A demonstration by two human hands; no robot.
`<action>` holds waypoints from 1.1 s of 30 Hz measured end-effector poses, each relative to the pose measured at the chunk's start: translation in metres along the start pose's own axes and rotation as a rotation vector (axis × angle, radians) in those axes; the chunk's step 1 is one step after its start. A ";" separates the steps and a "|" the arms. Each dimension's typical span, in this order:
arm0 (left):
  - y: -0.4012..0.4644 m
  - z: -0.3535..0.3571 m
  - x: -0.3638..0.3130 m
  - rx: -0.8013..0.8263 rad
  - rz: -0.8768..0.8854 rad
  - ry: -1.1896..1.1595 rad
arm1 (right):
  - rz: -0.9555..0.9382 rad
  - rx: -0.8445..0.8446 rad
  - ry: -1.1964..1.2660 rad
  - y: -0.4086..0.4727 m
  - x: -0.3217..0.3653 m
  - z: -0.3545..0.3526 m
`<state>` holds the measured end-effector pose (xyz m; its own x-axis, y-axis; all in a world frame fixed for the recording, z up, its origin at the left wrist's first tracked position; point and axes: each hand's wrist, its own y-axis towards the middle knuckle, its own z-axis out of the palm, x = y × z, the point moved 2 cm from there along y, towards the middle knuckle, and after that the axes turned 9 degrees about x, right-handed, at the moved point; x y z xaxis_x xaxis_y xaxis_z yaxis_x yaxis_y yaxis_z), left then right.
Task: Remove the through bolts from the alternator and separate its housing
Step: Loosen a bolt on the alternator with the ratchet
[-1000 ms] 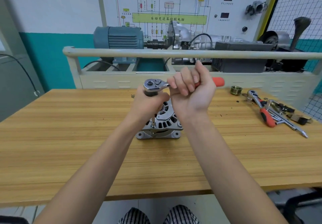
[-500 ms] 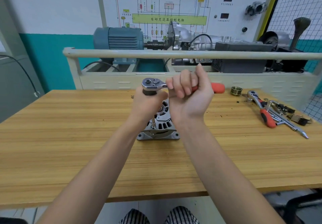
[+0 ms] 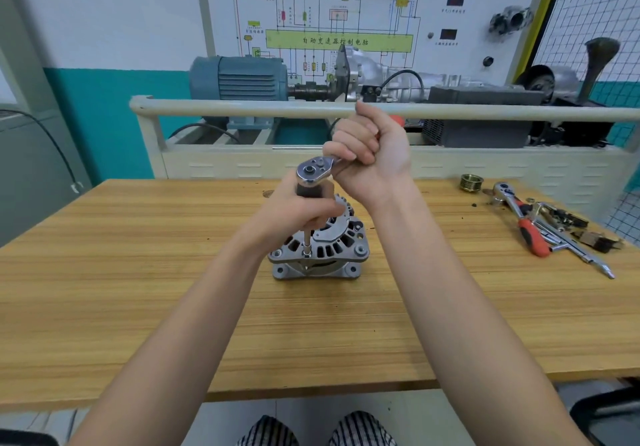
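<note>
A silver alternator [image 3: 329,251] stands on end in the middle of the wooden table [image 3: 138,289]. A ratchet wrench [image 3: 313,171] with a socket extension reaches down to a through bolt [image 3: 307,254] on the alternator's near left rim. My left hand [image 3: 298,210] grips the extension just below the ratchet head. My right hand [image 3: 370,161] is curled round the ratchet's handle, whose red end shows just behind the hand.
At the right of the table lie a second red-handled ratchet [image 3: 519,217], loose sockets and bars [image 3: 575,237] and a brass-coloured pulley [image 3: 471,182]. A railed training bench [image 3: 242,107] with a blue motor [image 3: 239,81] stands behind the table.
My right hand has swung the ratchet handle away from me and up, so it now points toward the back. The left hand stays on the extension.
</note>
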<state>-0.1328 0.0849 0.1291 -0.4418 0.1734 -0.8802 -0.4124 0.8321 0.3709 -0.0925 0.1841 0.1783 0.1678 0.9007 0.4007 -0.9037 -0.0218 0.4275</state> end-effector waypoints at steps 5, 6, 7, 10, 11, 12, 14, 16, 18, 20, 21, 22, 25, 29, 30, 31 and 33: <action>0.001 0.005 0.005 -0.399 -0.007 -0.042 | -0.425 -0.031 -0.134 -0.028 -0.020 -0.003; 0.002 0.006 0.005 -0.482 -0.020 -0.032 | -0.498 -0.017 -0.174 -0.034 -0.025 -0.001; 0.003 0.008 0.005 -0.530 -0.027 -0.018 | -0.551 -0.002 -0.207 -0.038 -0.029 0.000; 0.002 0.009 0.005 -0.516 -0.021 0.012 | -0.541 0.018 -0.217 -0.037 -0.027 0.000; 0.001 0.007 0.004 -0.471 -0.022 0.014 | -0.490 0.016 -0.197 -0.033 -0.023 -0.001; 0.000 0.005 0.004 -0.406 -0.019 0.018 | -0.422 0.012 -0.170 -0.028 -0.018 -0.002; -0.002 0.000 0.001 -0.251 -0.009 0.059 | -0.247 0.007 -0.098 -0.016 -0.008 -0.004; -0.002 -0.002 -0.002 -0.106 -0.014 0.114 | -0.063 0.023 -0.037 -0.005 -0.001 -0.003; -0.002 0.000 -0.004 -0.011 -0.022 0.121 | 0.045 0.032 -0.004 0.001 0.001 -0.002; -0.002 0.002 -0.003 -0.002 -0.014 0.084 | 0.045 0.027 0.004 0.000 0.001 -0.002; -0.003 0.003 -0.003 -0.014 -0.008 0.065 | 0.007 0.013 0.005 -0.002 -0.001 -0.002; -0.003 0.003 -0.002 -0.041 -0.004 0.051 | -0.056 -0.009 0.003 -0.005 -0.002 -0.003; -0.001 0.005 0.002 -0.258 0.012 0.018 | -0.330 -0.049 -0.061 -0.021 -0.012 -0.005; 0.003 0.012 0.005 -0.597 0.010 -0.036 | -0.580 0.008 -0.238 -0.041 -0.032 0.001; 0.003 0.012 0.006 -0.604 0.005 -0.040 | -0.589 0.017 -0.253 -0.041 -0.033 0.002; 0.003 0.011 0.006 -0.584 -0.001 -0.038 | -0.570 0.020 -0.244 -0.040 -0.031 0.002; 0.000 0.008 0.004 -0.474 0.004 -0.016 | -0.466 0.008 -0.189 -0.032 -0.023 0.000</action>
<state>-0.1283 0.0895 0.1227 -0.4338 0.1874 -0.8813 -0.7304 0.4996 0.4658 -0.0672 0.1643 0.1558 0.6216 0.7215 0.3050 -0.7131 0.3601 0.6015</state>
